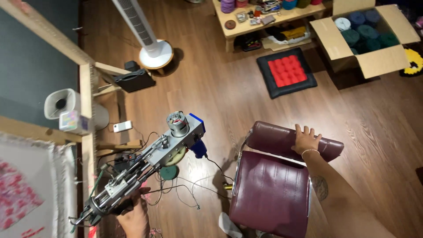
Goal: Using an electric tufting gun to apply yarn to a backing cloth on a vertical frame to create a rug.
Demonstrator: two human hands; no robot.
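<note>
My left hand (pixel 133 217) grips a metal tufting gun (pixel 145 164) with a blue block and a round motor at its rear end; its needle tip points down-left toward the wooden frame (pixel 86 145) with stretched cloth. My right hand (pixel 305 139) rests, fingers spread, on the backrest of a maroon padded chair (pixel 269 194). A black cord trails from the gun across the floor.
A white tower fan (pixel 152 46) stands on the wood floor. A red and black square rug piece (pixel 287 72) lies near an open cardboard box of yarn cones (pixel 366 37). A low wooden table (pixel 264 20) holds clutter. A white cone of yarn (pixel 61 103) hangs on the frame.
</note>
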